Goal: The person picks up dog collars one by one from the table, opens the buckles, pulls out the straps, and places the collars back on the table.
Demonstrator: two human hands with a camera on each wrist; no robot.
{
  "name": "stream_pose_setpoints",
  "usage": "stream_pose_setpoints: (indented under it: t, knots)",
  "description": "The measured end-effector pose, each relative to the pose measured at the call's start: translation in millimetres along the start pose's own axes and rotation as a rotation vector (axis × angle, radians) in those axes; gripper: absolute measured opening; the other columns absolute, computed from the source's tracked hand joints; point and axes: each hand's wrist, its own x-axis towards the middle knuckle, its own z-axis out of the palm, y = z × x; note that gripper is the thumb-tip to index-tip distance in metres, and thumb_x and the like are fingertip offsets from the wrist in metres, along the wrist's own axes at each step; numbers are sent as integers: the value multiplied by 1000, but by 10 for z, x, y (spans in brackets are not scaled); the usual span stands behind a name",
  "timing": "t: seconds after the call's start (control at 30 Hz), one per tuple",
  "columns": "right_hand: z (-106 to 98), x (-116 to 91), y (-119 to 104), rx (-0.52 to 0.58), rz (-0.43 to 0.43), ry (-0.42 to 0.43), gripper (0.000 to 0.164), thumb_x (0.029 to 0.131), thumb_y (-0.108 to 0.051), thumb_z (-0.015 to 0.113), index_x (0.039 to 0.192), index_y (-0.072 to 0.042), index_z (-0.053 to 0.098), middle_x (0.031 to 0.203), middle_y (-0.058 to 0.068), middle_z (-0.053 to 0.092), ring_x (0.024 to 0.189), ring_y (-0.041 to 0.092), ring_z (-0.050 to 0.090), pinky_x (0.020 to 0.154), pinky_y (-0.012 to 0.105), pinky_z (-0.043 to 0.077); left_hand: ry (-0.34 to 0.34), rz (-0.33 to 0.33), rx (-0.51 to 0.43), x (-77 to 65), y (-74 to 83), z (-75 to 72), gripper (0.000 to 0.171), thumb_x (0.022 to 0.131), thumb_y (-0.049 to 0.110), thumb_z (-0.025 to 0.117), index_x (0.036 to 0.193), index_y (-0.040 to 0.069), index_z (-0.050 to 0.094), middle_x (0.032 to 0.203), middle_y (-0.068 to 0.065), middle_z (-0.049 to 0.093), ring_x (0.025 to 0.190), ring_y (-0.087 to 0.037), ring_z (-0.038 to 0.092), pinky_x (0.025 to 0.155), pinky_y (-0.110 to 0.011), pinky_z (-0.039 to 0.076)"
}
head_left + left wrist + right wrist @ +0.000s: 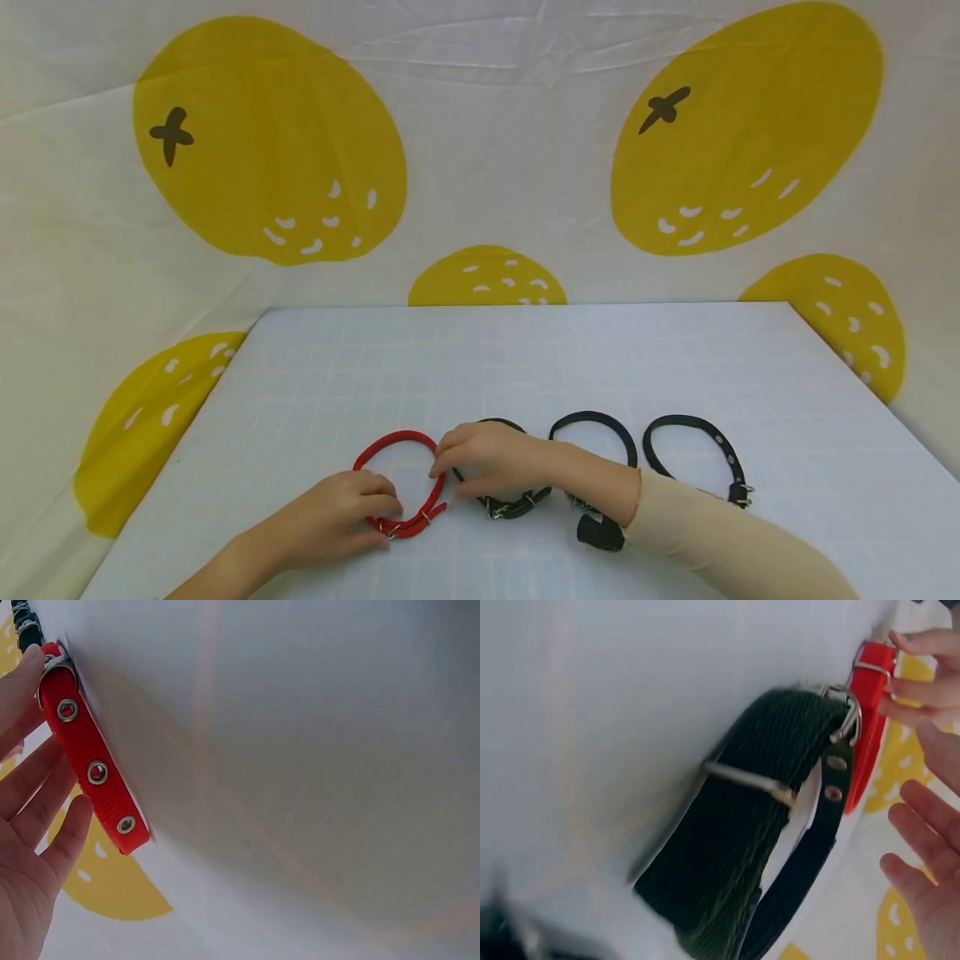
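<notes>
A red collar (411, 528) with a metal buckle lies in a ring on the table. My left hand (341, 508) is over its left side, thumb by the buckle; in the left wrist view the fingers are loosely extended along the eyeleted red strap (81, 741). From the right, my right hand (495, 458) reaches across a dark green collar (517, 507), its fingertips right at the red collar's right edge. Close in the right wrist view are the green collar's wide band (720, 825) and metal ring, beside spread fingers (930, 836). My right hand and forearm partly hide the green collar.
Two black collars, one in the middle right (597, 416) and one farther right (696, 422), lie in the same row. The right sleeve (720, 542) crosses in front of them. A black folded piece (600, 532) shows below the wrist. Fruit-printed cloth (510, 167) surrounds the table.
</notes>
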Motion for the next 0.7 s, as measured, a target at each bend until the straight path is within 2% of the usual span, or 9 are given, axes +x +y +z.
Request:
stream_pose_setpoints:
  t: [0.13,0.27,0.7]
  knots:
    - [71,130,-79,-97,-48,-54,24,85,-20,70,107,-14,68,104,-5,63,99,6,55,86,8,38,11,25,5,-9,0,8,26,75,25,78,98,19,67,94,13,58,83,-2,56,74,-14,45]
    - [156,206,-112,-135,-82,-94,22,84,-20,70,105,-14,69,98,-6,63,91,2,55,79,5,38,19,41,-10,-8,0,4,28,73,22,80,97,19,66,89,13,57,78,0,54,72,-9,43]
    - [237,324,-150,-267,-103,-166,11,86,-19,67,97,-20,71,84,-12,60,79,0,52,65,5,36,12,30,-24,11,18,3,24,69,17,81,87,19,65,80,15,54,72,4,49,68,-4,38]
